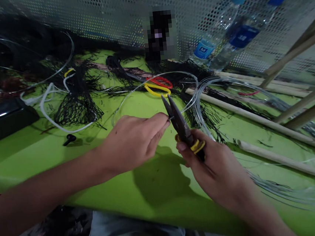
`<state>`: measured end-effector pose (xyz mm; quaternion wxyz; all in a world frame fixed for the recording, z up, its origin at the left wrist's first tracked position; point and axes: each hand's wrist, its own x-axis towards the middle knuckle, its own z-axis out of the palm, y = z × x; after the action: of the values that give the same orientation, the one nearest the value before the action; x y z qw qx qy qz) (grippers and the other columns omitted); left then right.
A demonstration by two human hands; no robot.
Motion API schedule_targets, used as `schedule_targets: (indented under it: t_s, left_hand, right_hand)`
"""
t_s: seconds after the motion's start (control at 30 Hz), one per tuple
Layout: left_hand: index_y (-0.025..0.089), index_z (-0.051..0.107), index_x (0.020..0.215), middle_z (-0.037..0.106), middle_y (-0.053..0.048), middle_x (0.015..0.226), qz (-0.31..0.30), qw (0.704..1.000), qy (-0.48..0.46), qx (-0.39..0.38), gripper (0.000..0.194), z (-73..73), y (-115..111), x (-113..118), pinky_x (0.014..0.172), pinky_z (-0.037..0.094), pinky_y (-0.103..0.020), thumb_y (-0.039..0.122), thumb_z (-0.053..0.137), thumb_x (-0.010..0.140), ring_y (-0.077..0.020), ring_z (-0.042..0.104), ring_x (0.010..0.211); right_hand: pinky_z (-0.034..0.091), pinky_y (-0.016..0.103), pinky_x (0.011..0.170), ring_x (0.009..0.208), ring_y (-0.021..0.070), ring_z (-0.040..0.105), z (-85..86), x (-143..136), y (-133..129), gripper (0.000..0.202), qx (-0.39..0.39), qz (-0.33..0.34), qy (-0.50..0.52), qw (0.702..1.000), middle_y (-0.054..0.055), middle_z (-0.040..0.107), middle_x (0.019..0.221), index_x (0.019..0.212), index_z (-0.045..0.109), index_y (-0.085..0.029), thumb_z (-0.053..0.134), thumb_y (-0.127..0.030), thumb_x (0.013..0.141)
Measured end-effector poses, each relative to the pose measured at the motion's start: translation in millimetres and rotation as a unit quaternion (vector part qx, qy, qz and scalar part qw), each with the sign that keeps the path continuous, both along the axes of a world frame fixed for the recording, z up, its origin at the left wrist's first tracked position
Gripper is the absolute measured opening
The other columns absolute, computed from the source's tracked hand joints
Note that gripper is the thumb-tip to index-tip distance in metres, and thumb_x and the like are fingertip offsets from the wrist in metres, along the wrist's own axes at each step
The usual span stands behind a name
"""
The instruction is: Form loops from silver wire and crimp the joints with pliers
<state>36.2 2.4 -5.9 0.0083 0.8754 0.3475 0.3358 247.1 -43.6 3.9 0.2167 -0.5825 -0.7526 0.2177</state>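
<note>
My left hand (pixel 137 140) is closed in a pinch, thumb and forefinger on a small piece of wire (pixel 170 118) beside the pliers' jaws. My right hand (pixel 208 157) is wrapped round the yellow-and-black handles of long-nosed pliers (pixel 182 125). The jaws point up and away, slightly parted at the tips, and the wire meets them near the left jaw. Behind the pliers lie scissors with red and yellow handles (pixel 157 90). A coil of clear wire (pixel 198 106) rests to the right, with a loop reaching left behind my hands.
Black netting (pixel 75 109), a white cable (pixel 43 106), a black earbud (pixel 69 139) and a black box (pixel 5 119) lie left on the green table (pixel 104 197). Wooden sticks (pixel 260 117) lie right. Two bottles (pixel 205 48) (pixel 242 35) stand against the perforated panel (pixel 185 4).
</note>
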Motion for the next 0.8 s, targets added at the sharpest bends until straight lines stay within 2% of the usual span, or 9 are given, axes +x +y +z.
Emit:
schedule_targets:
  t_s: [0.1, 0.17, 0.27, 0.4, 0.5, 0.57, 0.7, 0.8]
  left_hand:
    - [0.018, 0.058, 0.087, 0.056, 0.005, 0.054, 0.007, 1.0, 0.025, 0.014, 0.025, -3.7, 3.0, 0.1, 0.046, 0.022, -0.029, 0.021, 0.04, 0.104, -0.0107, 0.047, 0.042]
    - [0.018, 0.059, 0.088, 0.057, 0.005, 0.055, 0.013, 0.999, 0.037, 0.019, 0.024, -4.7, 3.7, 0.3, 0.046, 0.021, -0.029, 0.02, 0.04, 0.104, -0.0108, 0.047, 0.042]
    - [0.017, 0.061, 0.088, 0.056, 0.005, 0.053, 0.023, 0.999, 0.027, 0.021, 0.024, -1.8, 1.6, 0.4, 0.045, 0.022, -0.029, 0.02, 0.043, 0.103, -0.0104, 0.046, 0.041]
    - [0.017, 0.064, 0.099, 0.064, 0.005, 0.059, 0.057, 0.997, -0.033, 0.032, 0.022, 7.4, -6.5, -0.5, 0.044, 0.026, -0.027, 0.029, 0.047, 0.106, -0.0086, 0.047, 0.041]
    - [0.017, 0.064, 0.104, 0.074, 0.003, 0.079, 0.051, 0.992, -0.067, 0.089, 0.016, 12.8, -12.2, -1.7, 0.047, 0.033, -0.026, 0.027, 0.051, 0.105, -0.0077, 0.059, 0.05]
    - [0.017, 0.064, 0.103, 0.077, 0.002, 0.086, 0.042, 0.988, -0.083, 0.127, 0.012, 15.2, -14.3, -2.4, 0.05, 0.038, -0.025, 0.024, 0.055, 0.104, -0.0075, 0.064, 0.057]
    - [0.018, 0.064, 0.104, 0.077, 0.002, 0.086, 0.045, 0.982, -0.075, 0.168, 0.01, 18.7, -15.1, -4.1, 0.056, 0.045, -0.024, 0.025, 0.057, 0.104, -0.0093, 0.07, 0.066]
    - [0.02, 0.066, 0.101, 0.077, 0.001, 0.086, 0.054, 0.967, -0.068, 0.24, 0.01, 21.3, -14.1, -6.3, 0.064, 0.05, -0.024, 0.024, 0.057, 0.104, -0.0104, 0.072, 0.07]
  right_hand:
    - [0.033, 0.028, 0.047, 0.039, 0.0142, 0.043, -2.5, 0.3, 1.6, 0.02, 0.006, -0.004, -0.024, 1.0, -0.005, 0.054, 0.053, 0.091, 0.055, -0.023, 0.048, -0.039, 0.101]
    - [0.031, 0.028, 0.046, 0.039, 0.0137, 0.04, -4.0, 0.3, 2.5, 0.019, 0.013, -0.013, -0.038, 0.999, -0.005, 0.052, 0.053, 0.092, 0.055, -0.023, 0.049, -0.039, 0.101]
    - [0.033, 0.028, 0.05, 0.047, 0.0149, 0.05, -3.7, -0.3, 3.7, 0.018, 0.022, -0.017, -0.032, 0.999, -0.002, 0.059, 0.061, 0.095, 0.057, -0.022, 0.051, -0.038, 0.1]
    - [0.045, 0.029, 0.064, 0.072, 0.0185, 0.065, -4.6, -1.5, 4.9, 0.019, 0.047, -0.011, 0.027, 0.998, 0.003, 0.069, 0.084, 0.111, 0.06, -0.021, 0.052, -0.036, 0.102]
    - [0.051, 0.033, 0.072, 0.081, 0.0195, 0.065, -12.8, -1.1, 7.1, 0.025, 0.089, -0.017, 0.099, 0.991, 0.005, 0.07, 0.1, 0.12, 0.059, -0.022, 0.054, -0.04, 0.103]
    - [0.053, 0.035, 0.077, 0.084, 0.0204, 0.065, -20.0, -1.2, 9.6, 0.029, 0.109, -0.015, 0.157, 0.982, 0.005, 0.069, 0.104, 0.124, 0.058, -0.024, 0.056, -0.043, 0.102]
    - [0.053, 0.039, 0.091, 0.102, 0.0235, 0.065, -28.5, -7.8, 15.6, 0.027, 0.143, 0.011, 0.217, 0.966, 0.005, 0.067, 0.108, 0.127, 0.057, -0.026, 0.058, -0.037, 0.102]
    - [0.052, 0.04, 0.093, 0.104, 0.0237, 0.064, -29.3, -18.1, 20.5, 0.031, 0.173, 0.055, 0.228, 0.957, 0.008, 0.066, 0.116, 0.132, 0.053, -0.026, 0.058, -0.03, 0.101]
